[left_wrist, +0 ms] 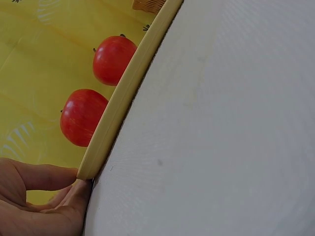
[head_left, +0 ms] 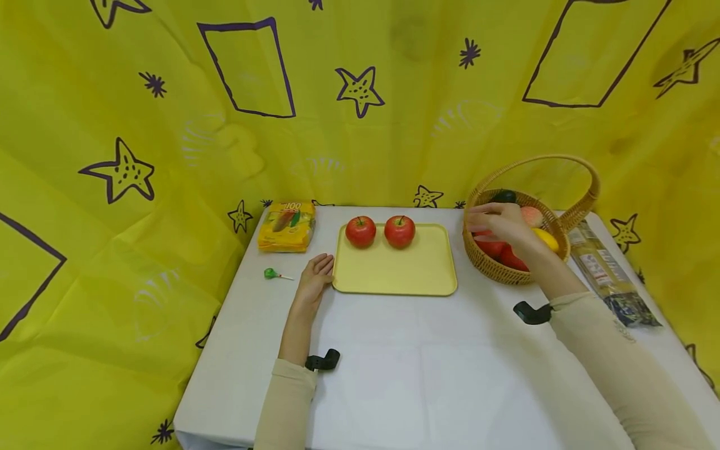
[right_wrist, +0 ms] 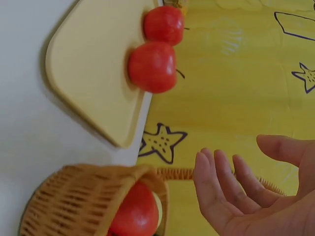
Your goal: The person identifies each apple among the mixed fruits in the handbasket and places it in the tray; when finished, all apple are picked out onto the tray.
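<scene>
My left hand (head_left: pixel 315 279) rests at the near left corner of a pale yellow tray (head_left: pixel 396 272). In the left wrist view its thumb (left_wrist: pixel 51 177) touches the end of the rim. Two red apples (head_left: pixel 360 232) (head_left: pixel 400 232) sit side by side along the tray's far edge, stems up. Over the wicker basket (head_left: pixel 497 272) hangs my right hand (head_left: pixel 503 226), with nothing in its loosely bent fingers. Inside the basket are red fruits (right_wrist: pixel 135 211), a dark green one (head_left: pixel 504 196), a pinkish one (head_left: pixel 531 217) and a yellow one (head_left: pixel 545 239); the hand hides part of them.
A yellow packet (head_left: pixel 287 227) lies at the back left, with a green lollipop (head_left: pixel 271 273) in front of it. Right of the basket is a long clear plastic bag (head_left: pixel 610 272). The basket's tall handle (head_left: pixel 587 200) arches above it. A yellow patterned curtain (head_left: pixel 360 150) hangs behind the white table (head_left: pixel 382 369).
</scene>
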The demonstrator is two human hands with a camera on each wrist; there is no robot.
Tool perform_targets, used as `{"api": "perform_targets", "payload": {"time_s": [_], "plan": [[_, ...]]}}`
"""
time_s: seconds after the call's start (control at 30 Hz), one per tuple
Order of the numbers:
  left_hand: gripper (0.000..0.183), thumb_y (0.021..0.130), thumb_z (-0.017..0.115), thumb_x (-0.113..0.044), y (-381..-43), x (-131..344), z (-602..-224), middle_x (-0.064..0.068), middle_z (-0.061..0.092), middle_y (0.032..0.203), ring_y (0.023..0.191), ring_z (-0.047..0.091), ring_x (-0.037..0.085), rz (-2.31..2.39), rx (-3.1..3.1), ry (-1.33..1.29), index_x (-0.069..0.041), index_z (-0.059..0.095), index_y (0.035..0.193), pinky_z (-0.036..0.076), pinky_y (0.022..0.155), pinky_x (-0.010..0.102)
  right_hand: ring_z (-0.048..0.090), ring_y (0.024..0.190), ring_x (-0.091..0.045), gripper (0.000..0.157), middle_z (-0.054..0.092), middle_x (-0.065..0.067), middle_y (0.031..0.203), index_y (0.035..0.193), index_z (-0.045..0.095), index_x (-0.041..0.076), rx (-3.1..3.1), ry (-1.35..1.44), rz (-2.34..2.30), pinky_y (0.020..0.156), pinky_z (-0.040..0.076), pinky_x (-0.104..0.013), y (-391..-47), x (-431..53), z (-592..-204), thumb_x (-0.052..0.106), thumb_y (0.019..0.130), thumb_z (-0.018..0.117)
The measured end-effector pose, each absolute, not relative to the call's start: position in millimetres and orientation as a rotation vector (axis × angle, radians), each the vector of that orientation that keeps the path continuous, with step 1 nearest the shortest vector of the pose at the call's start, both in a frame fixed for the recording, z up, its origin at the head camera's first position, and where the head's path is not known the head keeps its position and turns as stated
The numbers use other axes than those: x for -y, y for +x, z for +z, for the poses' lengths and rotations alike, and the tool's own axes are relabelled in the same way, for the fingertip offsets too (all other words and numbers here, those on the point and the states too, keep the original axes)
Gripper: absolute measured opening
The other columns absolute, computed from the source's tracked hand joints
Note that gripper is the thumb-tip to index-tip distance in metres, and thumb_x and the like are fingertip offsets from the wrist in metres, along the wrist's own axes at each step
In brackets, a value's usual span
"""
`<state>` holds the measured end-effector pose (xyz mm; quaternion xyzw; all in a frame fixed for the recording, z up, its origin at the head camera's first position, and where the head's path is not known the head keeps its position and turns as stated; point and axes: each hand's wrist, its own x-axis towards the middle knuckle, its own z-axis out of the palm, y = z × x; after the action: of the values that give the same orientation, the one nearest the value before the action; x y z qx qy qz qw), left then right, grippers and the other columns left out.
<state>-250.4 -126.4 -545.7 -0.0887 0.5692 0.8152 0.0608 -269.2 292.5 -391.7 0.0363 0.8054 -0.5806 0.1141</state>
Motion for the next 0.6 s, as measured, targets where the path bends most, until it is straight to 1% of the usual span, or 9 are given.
{"api": "perform_targets", "payload": {"time_s": [0.07,0.17,0.3,0.4,0.47,0.5,0.53,0.6], "plan": [[0.075,0.087,0.040,0.031,-251,125,-546,0.030,0.034,0.161,0.152,0.034,0.037,2.463,-1.720,-0.273,0.009,0.027,0.157,0.031,0.125,0.041,0.074,0.092,-0.006,0.058,0.074,0.007,0.106,0.149,0.048,-0.008,-2.366,0.136,-1.677,0.088,0.063,-0.034,-265,-302,-390,0.027,0.105,0.062],[0.074,0.088,0.040,0.031,-250,124,-545,0.030,0.033,0.162,0.153,0.033,0.037,2.454,-1.725,-0.262,0.009,0.025,0.158,0.031,0.125,0.042,0.074,0.093,-0.008,0.060,0.072,0.003,0.112,0.149,0.046,-0.009,-2.392,0.162,-1.612,0.089,0.063,-0.034,-260,-316,-388,0.030,0.106,0.061],[0.074,0.088,0.040,0.030,-248,123,-545,0.030,0.032,0.162,0.153,0.033,0.037,2.447,-1.726,-0.255,0.010,0.025,0.158,0.030,0.126,0.042,0.074,0.089,-0.007,0.058,0.070,0.008,0.106,0.147,0.049,-0.008,-2.418,0.172,-1.518,0.087,0.064,-0.033,-256,-335,-387,0.031,0.105,0.060],[0.075,0.088,0.041,0.030,-247,123,-546,0.029,0.034,0.162,0.153,0.034,0.036,2.448,-1.718,-0.270,0.008,0.026,0.158,0.031,0.125,0.041,0.073,0.086,-0.008,0.048,0.070,0.013,0.097,0.138,0.056,-0.004,-2.413,0.181,-1.455,0.087,0.064,-0.036,-256,-349,-386,0.030,0.105,0.062],[0.075,0.089,0.041,0.030,-247,123,-547,0.028,0.033,0.162,0.153,0.033,0.035,2.441,-1.718,-0.268,0.008,0.026,0.159,0.031,0.125,0.041,0.073,0.088,-0.011,0.044,0.071,0.012,0.095,0.132,0.058,-0.003,-2.412,0.191,-1.406,0.088,0.064,-0.039,-256,-358,-383,0.031,0.104,0.062],[0.075,0.089,0.041,0.029,-247,124,-547,0.028,0.033,0.163,0.153,0.033,0.035,2.440,-1.717,-0.268,0.008,0.026,0.159,0.031,0.125,0.041,0.074,0.091,-0.013,0.044,0.071,0.011,0.096,0.132,0.059,-0.003,-2.414,0.196,-1.380,0.090,0.063,-0.042,-255,-363,-381,0.031,0.104,0.062],[0.074,0.089,0.041,0.029,-247,124,-547,0.028,0.033,0.163,0.153,0.033,0.035,2.438,-1.717,-0.265,0.008,0.025,0.159,0.031,0.125,0.041,0.074,0.095,-0.018,0.045,0.071,0.006,0.101,0.133,0.058,-0.004,-2.419,0.197,-1.353,0.092,0.063,-0.045,-255,-367,-379,0.031,0.104,0.062],[0.074,0.090,0.041,0.029,-248,125,-548,0.028,0.033,0.163,0.153,0.033,0.035,2.442,-1.715,-0.259,0.008,0.025,0.159,0.031,0.125,0.041,0.073,0.105,-0.030,0.052,0.072,-0.010,0.112,0.138,0.054,-0.008,-2.438,0.202,-1.297,0.093,0.062,-0.049,-255,-375,-376,0.030,0.104,0.061]]}}
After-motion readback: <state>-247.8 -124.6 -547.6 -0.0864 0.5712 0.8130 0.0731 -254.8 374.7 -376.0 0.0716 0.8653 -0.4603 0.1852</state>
